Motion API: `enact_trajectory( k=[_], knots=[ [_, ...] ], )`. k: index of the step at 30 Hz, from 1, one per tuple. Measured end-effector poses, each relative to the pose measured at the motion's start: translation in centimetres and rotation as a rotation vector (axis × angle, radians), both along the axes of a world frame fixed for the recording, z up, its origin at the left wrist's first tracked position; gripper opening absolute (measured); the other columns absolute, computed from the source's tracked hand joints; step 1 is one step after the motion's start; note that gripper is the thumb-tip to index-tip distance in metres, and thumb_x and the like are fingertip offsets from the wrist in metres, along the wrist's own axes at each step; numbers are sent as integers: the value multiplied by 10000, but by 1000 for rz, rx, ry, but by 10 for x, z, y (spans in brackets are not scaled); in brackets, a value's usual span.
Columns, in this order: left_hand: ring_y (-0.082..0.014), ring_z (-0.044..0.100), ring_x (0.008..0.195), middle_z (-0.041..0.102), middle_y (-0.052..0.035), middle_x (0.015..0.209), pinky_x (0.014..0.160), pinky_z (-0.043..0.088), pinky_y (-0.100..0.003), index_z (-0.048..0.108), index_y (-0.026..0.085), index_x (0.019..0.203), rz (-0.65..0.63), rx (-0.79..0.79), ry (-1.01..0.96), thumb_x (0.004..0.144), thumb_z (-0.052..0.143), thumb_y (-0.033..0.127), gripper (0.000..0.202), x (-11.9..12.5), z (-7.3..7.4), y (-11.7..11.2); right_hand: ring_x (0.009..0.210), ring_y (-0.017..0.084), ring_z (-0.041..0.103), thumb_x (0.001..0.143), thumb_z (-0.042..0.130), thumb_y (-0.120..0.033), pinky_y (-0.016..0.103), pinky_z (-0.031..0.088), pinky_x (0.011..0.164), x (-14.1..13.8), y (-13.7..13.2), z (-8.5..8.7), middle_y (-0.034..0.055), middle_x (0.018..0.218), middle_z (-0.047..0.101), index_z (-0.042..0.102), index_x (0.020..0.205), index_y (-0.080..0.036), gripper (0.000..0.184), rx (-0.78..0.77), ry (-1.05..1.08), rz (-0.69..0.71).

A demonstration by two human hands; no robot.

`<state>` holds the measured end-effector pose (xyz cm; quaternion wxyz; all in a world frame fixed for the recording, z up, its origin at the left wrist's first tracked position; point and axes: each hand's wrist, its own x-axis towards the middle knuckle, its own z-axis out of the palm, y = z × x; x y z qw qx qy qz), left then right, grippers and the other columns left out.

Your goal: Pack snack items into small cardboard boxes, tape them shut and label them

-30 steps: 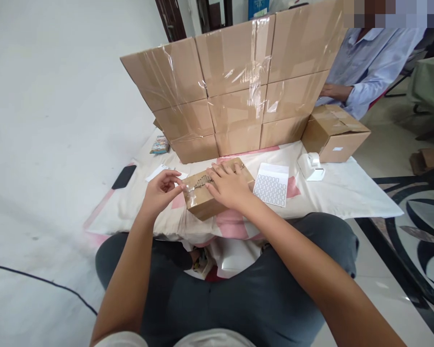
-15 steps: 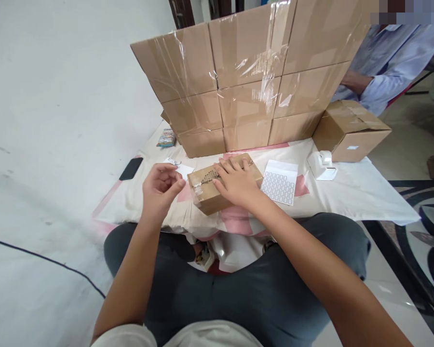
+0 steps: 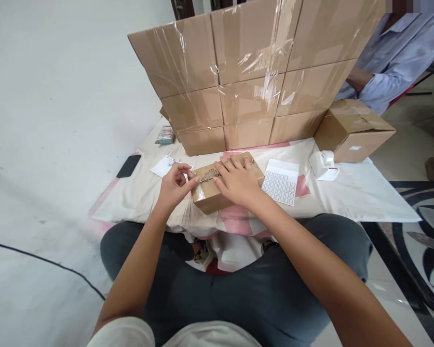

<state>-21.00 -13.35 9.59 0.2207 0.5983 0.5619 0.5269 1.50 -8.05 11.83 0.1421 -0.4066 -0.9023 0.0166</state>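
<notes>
A small brown cardboard box (image 3: 215, 198) lies on the cloth in front of me, a dark printed pattern on its top and shiny clear tape at its left end. My right hand (image 3: 238, 182) rests flat across the top, fingers spread. At the left end, my left hand (image 3: 178, 187) has thumb and index finger pinched close together by the box's edge. Whatever sits between those fingertips is too small to make out. White paper (image 3: 161, 166) lies just beyond the left hand. A sheet of printed labels (image 3: 280, 182) is right of the box.
A wall of taped cartons (image 3: 249, 103) stands at the back. On the right are a white tape dispenser (image 3: 323, 166) and a larger carton (image 3: 361, 142). A black phone (image 3: 128, 166) and a small packet (image 3: 165, 135) lie left. Another person's sleeve (image 3: 394, 72) shows behind.
My left hand has moved right, from beside the box up to its left end. The white paper behind it shows more now. My right hand has stayed on the box.
</notes>
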Motion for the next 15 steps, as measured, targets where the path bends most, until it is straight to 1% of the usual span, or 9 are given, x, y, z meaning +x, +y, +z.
enact_trajectory(
  k=[4, 7, 9, 12, 15],
  knots=[
    [-60, 388, 549, 643, 21, 871, 514, 318, -219, 600, 222, 1066, 21, -13, 34, 776, 812, 325, 374, 0, 1, 3, 1536, 374, 314, 1076, 292, -455, 657, 200, 1231, 0, 0, 0, 110, 1654, 400, 444, 1579, -148, 608, 7, 10, -3],
    [-74, 454, 590, 642, 14, 899, 538, 351, -225, 581, 225, 1080, 29, -30, 10, 751, 813, 324, 415, -3, 3, 7, 1532, 375, 322, 1074, 299, -446, 655, 201, 1229, 0, -1, 1, 109, 1653, 403, 454, 1573, -151, 600, 11, 7, -3],
    [-90, 516, 637, 640, 9, 920, 565, 387, -233, 574, 226, 1083, 8, -56, -14, 736, 813, 329, 433, -5, 5, 9, 1528, 375, 329, 1073, 301, -437, 655, 202, 1227, 0, -2, 2, 106, 1651, 407, 454, 1574, -155, 594, 11, 0, -1],
    [-99, 562, 681, 650, -1, 961, 602, 424, -243, 585, 222, 1069, -15, -79, -2, 710, 828, 333, 447, -8, 7, 12, 1527, 372, 327, 1073, 295, -433, 652, 202, 1227, 0, -2, 3, 107, 1650, 410, 451, 1574, -152, 595, 15, -9, 2],
    [-113, 597, 699, 682, -12, 932, 614, 444, -249, 593, 215, 1016, 0, -39, -48, 710, 831, 357, 413, -5, 9, 13, 1515, 363, 349, 1071, 294, -433, 648, 198, 1228, 1, -1, 2, 113, 1644, 419, 449, 1574, -153, 596, 24, -7, 0]
  ],
)
